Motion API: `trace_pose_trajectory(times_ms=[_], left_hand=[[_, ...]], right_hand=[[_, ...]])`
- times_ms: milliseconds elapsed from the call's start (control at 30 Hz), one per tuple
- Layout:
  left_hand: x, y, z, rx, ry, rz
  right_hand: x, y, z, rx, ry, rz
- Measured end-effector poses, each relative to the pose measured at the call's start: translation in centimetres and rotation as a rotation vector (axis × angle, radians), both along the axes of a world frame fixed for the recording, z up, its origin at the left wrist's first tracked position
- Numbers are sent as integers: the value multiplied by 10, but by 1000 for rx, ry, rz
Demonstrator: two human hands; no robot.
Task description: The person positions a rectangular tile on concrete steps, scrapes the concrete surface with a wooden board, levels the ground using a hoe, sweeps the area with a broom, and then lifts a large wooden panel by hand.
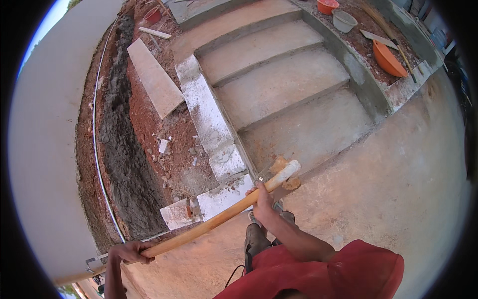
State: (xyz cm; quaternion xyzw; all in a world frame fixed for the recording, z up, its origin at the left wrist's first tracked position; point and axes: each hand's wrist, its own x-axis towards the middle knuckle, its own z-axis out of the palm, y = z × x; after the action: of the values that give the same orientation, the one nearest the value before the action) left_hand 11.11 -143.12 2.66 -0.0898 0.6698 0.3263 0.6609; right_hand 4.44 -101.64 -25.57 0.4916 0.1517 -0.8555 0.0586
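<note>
A long, smooth wooden pole (214, 222) runs slantwise in front of me, from the lower left up to the middle. My right hand (262, 198) is closed round it near its whitish upper end. Farther down, my left hand (132, 251) grips the same pole, which carries on past it to the left rim. Brown-orange lumps (292, 184) show on both sides of the whitish end; whether they are fixed to it I cannot tell. Under the pole lie white-smeared blocks (225, 198) edging the steps.
Concrete steps (294, 134) rise ahead. To the left, a trench of dark wet mortar (122, 144) follows the wall beside a thin white pipe (95, 124). A flat board (154, 79) lies on red soil. Buckets (343, 21) and an orange basin (388, 60) stand at the far right.
</note>
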Motion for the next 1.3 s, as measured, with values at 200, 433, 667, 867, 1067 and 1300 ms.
trace_pose_trajectory(times_ms=[200, 433, 667, 867, 1067, 1300], left_hand=[[69, -135, 55, -1160, 325, -494], [92, -34, -28, -790, 469, -417], [78, 122, -162, 141, 538, -345], [53, 136, -196, 205, 828, -482], [1, 138, -195, 203, 920, -656], [-36, 170, -160, 206, 908, -662]], right_hand=[[49, -136, 56, -462, 240, 520], [38, -14, 15, -77, 214, 426], [51, 167, -25, 429, 2, -205], [128, 197, 57, 638, -4, -494], [151, 201, 74, 701, 91, -588], [79, 234, 76, 627, 241, -551]])
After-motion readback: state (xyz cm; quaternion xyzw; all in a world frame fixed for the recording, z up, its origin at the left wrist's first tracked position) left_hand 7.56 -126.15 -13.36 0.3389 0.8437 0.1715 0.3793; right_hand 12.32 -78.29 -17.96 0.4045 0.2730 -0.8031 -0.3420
